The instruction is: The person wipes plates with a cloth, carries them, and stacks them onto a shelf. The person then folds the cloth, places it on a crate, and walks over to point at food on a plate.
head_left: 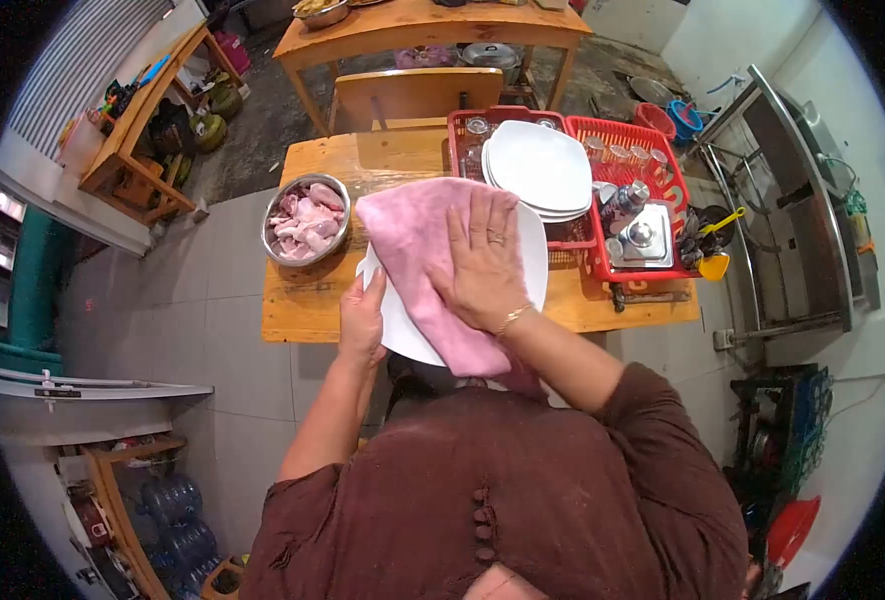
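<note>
A large white plate (534,262) is tilted in front of my body, above the near edge of the wooden table. My left hand (363,318) grips its left rim, thumb on top. Across the plate lies a pink cloth (414,245) that hangs over the near rim. My right hand (482,262) presses flat on the cloth, fingers stretched out. Beyond it, a stack of white square plates (539,165) rests on a red basket (456,132). A metal bowl (337,183) of raw meat pieces (309,220) stands to the left.
On the table's right, a red basket (678,172) holds glasses, a metal-lidded container (642,236) and utensils. A yellow ladle (713,265) sticks out on its right. Behind stands another wooden table (432,38). A metal rack (762,200) stands at right.
</note>
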{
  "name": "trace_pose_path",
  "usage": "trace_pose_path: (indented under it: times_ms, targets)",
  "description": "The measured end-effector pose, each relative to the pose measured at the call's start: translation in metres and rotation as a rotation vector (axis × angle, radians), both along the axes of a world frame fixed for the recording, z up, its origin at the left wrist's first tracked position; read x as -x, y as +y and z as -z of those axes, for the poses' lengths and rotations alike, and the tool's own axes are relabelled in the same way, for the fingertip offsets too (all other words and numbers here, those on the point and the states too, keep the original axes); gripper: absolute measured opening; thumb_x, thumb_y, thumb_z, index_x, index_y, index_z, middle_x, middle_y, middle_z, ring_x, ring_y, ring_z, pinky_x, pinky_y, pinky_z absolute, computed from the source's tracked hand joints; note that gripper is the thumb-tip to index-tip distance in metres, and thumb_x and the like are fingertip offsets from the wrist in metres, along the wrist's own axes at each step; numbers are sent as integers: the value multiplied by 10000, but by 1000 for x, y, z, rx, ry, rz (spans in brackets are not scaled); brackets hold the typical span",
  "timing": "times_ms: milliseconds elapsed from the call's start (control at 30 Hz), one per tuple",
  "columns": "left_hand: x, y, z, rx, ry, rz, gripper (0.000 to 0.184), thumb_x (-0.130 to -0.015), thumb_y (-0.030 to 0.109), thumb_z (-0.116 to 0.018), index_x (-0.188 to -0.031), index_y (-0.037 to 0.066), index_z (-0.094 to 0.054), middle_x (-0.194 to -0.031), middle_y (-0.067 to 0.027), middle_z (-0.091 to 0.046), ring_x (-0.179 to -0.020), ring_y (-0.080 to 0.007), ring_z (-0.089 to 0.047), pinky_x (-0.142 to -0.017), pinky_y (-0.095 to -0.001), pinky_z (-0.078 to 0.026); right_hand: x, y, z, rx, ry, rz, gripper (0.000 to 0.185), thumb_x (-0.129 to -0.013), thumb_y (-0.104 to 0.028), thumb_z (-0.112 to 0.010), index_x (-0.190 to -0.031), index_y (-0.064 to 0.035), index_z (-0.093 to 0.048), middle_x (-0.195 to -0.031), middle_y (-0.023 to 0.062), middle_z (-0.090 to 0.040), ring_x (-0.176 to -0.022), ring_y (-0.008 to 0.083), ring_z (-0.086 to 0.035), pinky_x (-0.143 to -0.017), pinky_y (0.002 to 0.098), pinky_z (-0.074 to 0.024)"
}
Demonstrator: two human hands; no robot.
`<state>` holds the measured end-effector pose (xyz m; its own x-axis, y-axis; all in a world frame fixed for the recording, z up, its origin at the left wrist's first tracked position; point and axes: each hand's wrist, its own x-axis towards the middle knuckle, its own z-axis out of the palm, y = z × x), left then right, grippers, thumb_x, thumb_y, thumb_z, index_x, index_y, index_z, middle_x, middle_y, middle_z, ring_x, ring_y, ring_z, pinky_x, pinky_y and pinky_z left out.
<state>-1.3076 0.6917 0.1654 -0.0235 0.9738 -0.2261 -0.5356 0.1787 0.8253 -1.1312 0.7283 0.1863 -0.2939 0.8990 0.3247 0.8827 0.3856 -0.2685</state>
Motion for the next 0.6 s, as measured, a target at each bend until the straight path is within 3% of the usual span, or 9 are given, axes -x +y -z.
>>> trace_pose_path:
  times_ms: [67, 133, 167, 233, 300, 367, 433, 500, 600]
  targets:
    - [-5, -1, -5, -136, 86, -23, 264, -961, 168, -468, -1130, -9, -568, -1013, -44, -630, -853, -118, -601, -780, -266, -484, 18, -8, 5, -146, 101, 62, 667, -835, -412, -513, -1372, -50, -354, -1453, 269, -172, -1351, 442, -115, -1086, 551, -81]
    - [-12, -3, 0, -120, 92, -62, 261, -962, 168, -468, -1119, -10, -577, -1007, -35, -628, -852, -107, -589, -777, -258, -476, 37, -21, 7, 85, 292, -7, 492, -816, -328, -563, -1208, -38, -496, -1302, 245, -368, -1186, 431, -359, -974, 510, -298]
    - [-13, -4, 6, -102, 96, -101, 259, -963, 168, -469, -1108, -12, -587, -1002, -25, -626, -851, -96, -577, -775, -250, -468, 45, -30, 7, 41, 272, -131, 287, -801, -250, -583, -984, -33, -544, -1095, 194, -487, -971, 375, -482, -827, 463, -385]
    - [-5, 1, 26, -130, 70, -140, 255, -962, 162, -471, -1104, -15, -587, -1000, -32, -628, -863, -96, -569, -768, -250, -467, 48, -41, 3, 113, 335, -208, 225, -824, -247, -550, -916, -42, -540, -956, 178, -556, -885, 341, -546, -766, 422, -438]
    - [8, -1, 35, -101, 154, -181, 247, -955, 156, -485, -1105, -13, -585, -1005, -47, -629, -875, -108, -573, -771, -261, -471, 33, -58, 9, 246, 308, -327, 231, -826, -267, -546, -893, -46, -557, -872, 168, -575, -827, 331, -570, -725, 421, -455]
    - [12, -3, 10, -108, 146, -226, 238, -948, 142, -497, -1102, -18, -582, -1003, -63, -632, -862, -113, -582, -762, -265, -477, 10, -60, 8, 372, 280, -444, 242, -829, -287, -543, -871, -51, -574, -787, 159, -594, -769, 321, -593, -683, 420, -472]
    - [23, -4, 12, -138, 247, -204, 235, -942, 117, -497, -1110, -27, -574, -996, -71, -635, -847, -116, -589, -759, -270, -482, -16, -51, -6, 654, -205, -288, 326, -845, -356, -530, -1041, -107, -606, -756, 152, -637, -706, 336, -629, -644, 451, -496]
    - [26, -7, 11, -106, 324, -174, 237, -935, 100, -494, -1117, -32, -571, -992, -75, -635, -842, -117, -593, -763, -270, -481, -31, -28, -37, 734, -161, -56, 348, -832, -400, -540, -979, -98, -626, -765, 147, -650, -679, 348, -631, -626, 442, -498]
    - [18, -11, 17, -40, 341, -6, 231, -923, 93, -498, -1095, -35, -584, -979, -57, -633, -852, -109, -585, -771, -268, -475, -24, -23, -63, 206, 106, -106, 241, -824, -319, -577, -852, -84, -625, -817, 134, -617, -794, 313, -603, -712, 421, -477]
